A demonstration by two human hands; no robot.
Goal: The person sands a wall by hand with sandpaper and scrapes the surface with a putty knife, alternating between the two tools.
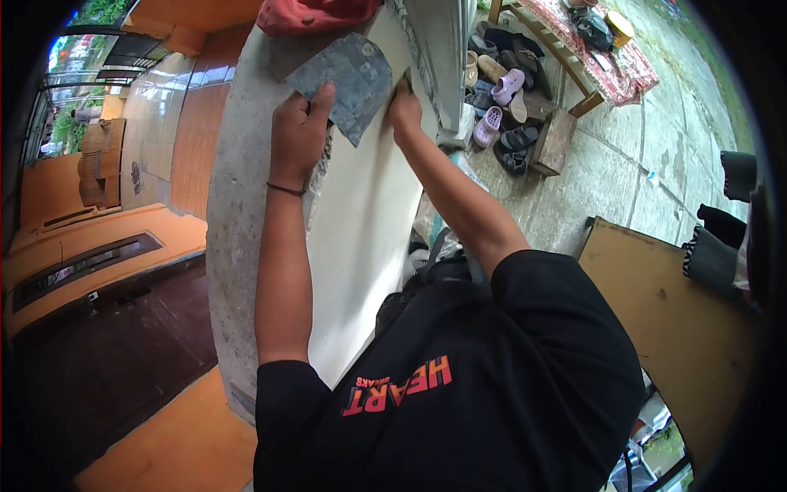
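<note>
My left hand (300,131) grips a flat grey plate (346,86), its thumb lying across the near face and the other fingers out of sight behind. The plate has one rounded side, a pointed lower corner and pale smears on its surface. It is held over the top of a low wall (234,205), whose cream side face (361,221) drops towards me. My right hand (403,111) is beside that side face, right of the plate, fingers curled. A small dark edge shows at its fingertips, and I cannot tell what it is.
A red cap-like item (316,15) lies on the wall beyond the plate. Shoes and clogs (500,98) crowd the floor at right, near a wooden box (555,141) and a table with a patterned cloth (635,78). A brown board (656,303) stands at my right.
</note>
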